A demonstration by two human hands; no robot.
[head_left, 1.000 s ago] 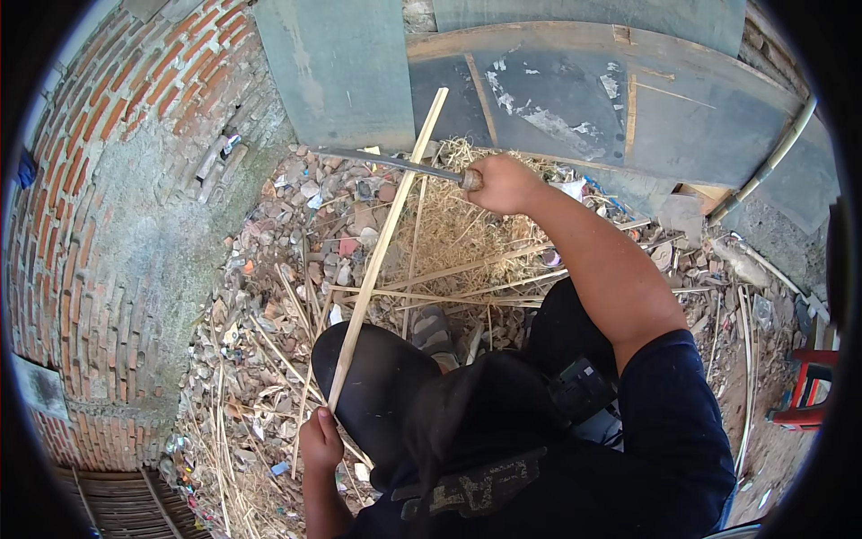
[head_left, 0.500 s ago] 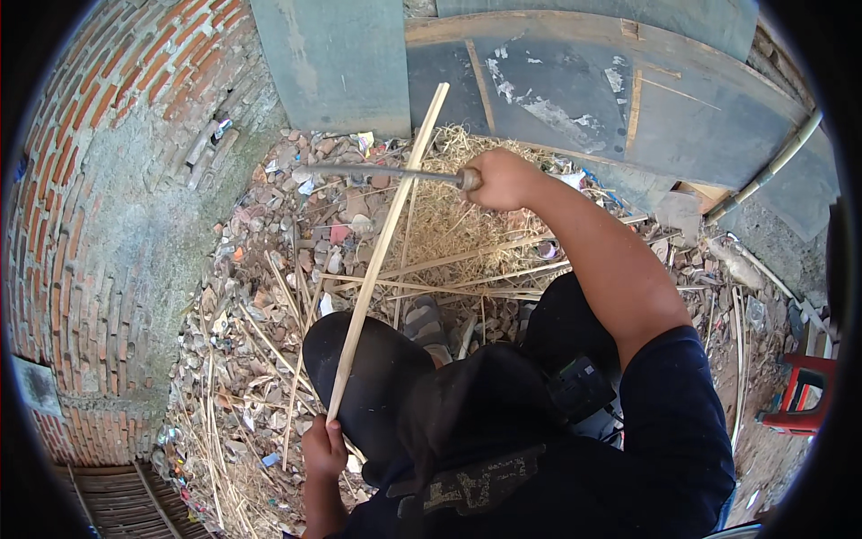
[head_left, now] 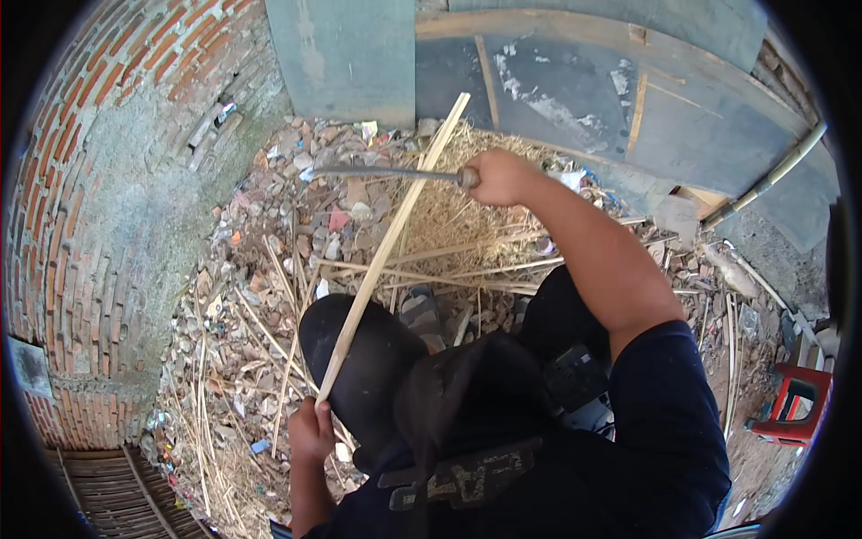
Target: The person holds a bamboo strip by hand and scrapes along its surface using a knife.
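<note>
A long pale bamboo strip (head_left: 382,254) slants from low left up to the far middle, crossing over my left knee. My left hand (head_left: 312,429) is closed round its near end, thumb along the top. In my right hand (head_left: 503,178) is the wooden handle of a machete (head_left: 386,172), a long narrow blade pointing left. The blade lies across the strip near its far end, seemingly touching it. Beneath that crossing spreads a heap of thin bamboo shavings (head_left: 458,229).
Rubble and litter (head_left: 305,166) cover the ground, with more bamboo strips (head_left: 278,350) strewn over it. A brick wall (head_left: 99,234) rises on the left; dark panels (head_left: 557,90) stand at the far side. A red plastic stool (head_left: 790,404) is at the right, below a leaning pole (head_left: 763,175).
My left hand has moved slightly left and nearer to me with the strip's near end. The strip's far end has shifted a little right and down. The machete still crosses it.
</note>
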